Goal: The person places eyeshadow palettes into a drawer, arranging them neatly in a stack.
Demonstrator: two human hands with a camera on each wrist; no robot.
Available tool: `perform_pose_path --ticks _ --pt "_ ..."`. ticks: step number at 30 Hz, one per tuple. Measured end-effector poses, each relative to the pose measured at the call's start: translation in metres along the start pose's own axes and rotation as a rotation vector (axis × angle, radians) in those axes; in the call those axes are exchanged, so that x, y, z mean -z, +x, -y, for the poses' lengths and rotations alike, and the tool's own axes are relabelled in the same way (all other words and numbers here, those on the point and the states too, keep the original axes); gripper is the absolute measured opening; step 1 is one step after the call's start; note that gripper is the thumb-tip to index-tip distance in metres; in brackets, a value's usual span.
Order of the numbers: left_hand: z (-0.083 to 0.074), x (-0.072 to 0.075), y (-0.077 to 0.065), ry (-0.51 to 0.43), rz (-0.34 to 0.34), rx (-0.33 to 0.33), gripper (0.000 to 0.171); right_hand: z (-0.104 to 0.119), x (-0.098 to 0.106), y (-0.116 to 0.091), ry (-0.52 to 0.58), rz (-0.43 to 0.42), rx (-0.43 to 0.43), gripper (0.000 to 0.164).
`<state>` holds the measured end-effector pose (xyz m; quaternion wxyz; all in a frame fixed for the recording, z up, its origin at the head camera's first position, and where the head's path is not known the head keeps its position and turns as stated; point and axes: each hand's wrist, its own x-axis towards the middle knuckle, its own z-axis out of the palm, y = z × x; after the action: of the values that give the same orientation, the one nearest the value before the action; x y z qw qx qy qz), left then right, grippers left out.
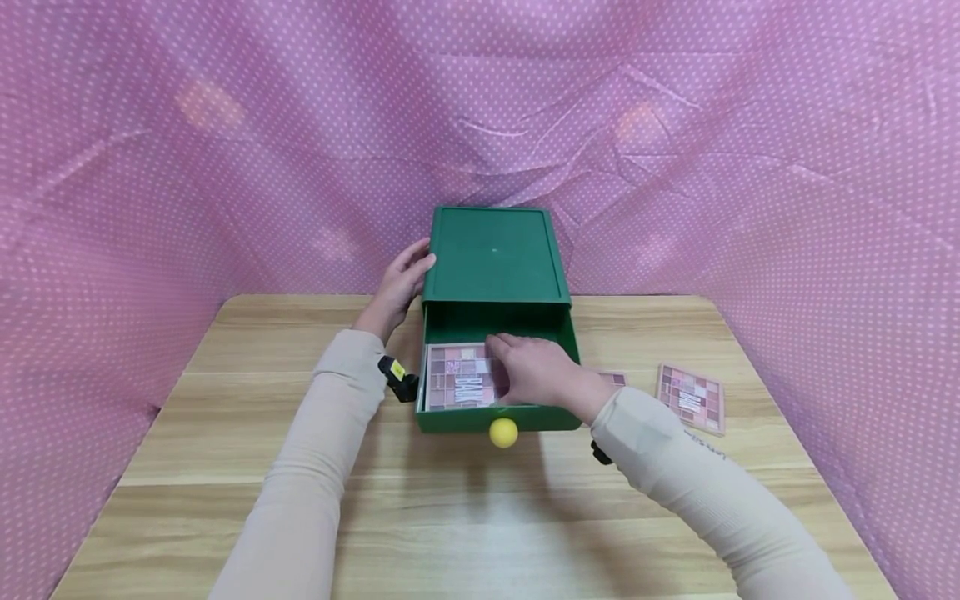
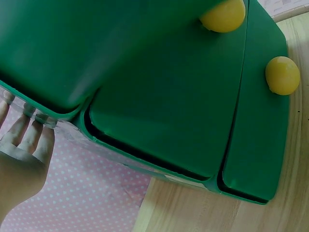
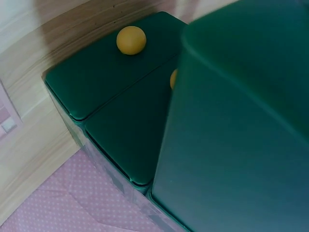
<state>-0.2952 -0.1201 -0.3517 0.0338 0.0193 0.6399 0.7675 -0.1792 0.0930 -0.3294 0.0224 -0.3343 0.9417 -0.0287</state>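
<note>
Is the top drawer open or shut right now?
Open: the top drawer juts out from the green cabinet, and a palette shows inside, with the right hand on it.

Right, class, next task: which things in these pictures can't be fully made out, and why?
Head view: right part of the palette in the open top drawer, hidden by the right hand.
Head view: most of the second palette, just right of that drawer, behind the right wrist.
Right wrist view: most of the middle drawer's yellow knob, behind the open drawer.
Right wrist view: a third palette, cut off by the left edge.
</note>
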Motion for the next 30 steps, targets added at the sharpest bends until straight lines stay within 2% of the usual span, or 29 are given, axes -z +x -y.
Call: perform_pose_path --ticks 8,16,22,30 --pt "0.001 0.001 0.004 -0.013 0.004 0.006 0.048 0.001 0.003 0.002 0.043 0.008 0.016 0.074" --pt "0.000 0.001 0.007 -0.024 0.005 0.010 0.048 -0.002 0.014 -0.001 0.094 -0.019 0.016 0.081" --pt "0.000 0.002 0.006 -0.032 0.003 0.012 0.048 -0.008 0.027 -0.006 0.181 -0.024 -0.030 0.088" --pt "0.000 0.002 0.007 -0.036 0.001 0.013 0.048 -0.022 0.041 -0.018 0.324 -0.054 -0.057 0.088"
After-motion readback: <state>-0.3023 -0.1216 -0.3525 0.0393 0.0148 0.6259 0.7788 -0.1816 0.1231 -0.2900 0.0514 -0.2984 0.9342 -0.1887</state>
